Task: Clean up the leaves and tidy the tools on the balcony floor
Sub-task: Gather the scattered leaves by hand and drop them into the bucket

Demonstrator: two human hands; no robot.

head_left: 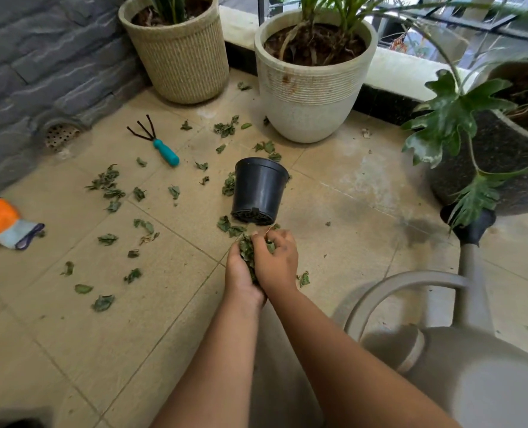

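My left hand [239, 273] and my right hand [276, 257] are cupped together low over the tiled floor, gripping a bunch of green leaves [246, 251] between them. Just beyond them a small black plastic pot [258, 189] lies on its side, base toward me. Several loose leaves [108, 186] are scattered over the tiles to the left and around the pot. A hand rake with a teal handle [165, 152] lies at the upper left. An orange and grey glove [0, 225] lies at the left edge.
A woven beige planter [182, 57] and a white ribbed planter [312, 97] stand at the back. A dark planter with broad leaves [497, 149] is on the right. A grey watering can [460, 359] sits at the lower right. A floor drain [60, 135] meets the stone wall.
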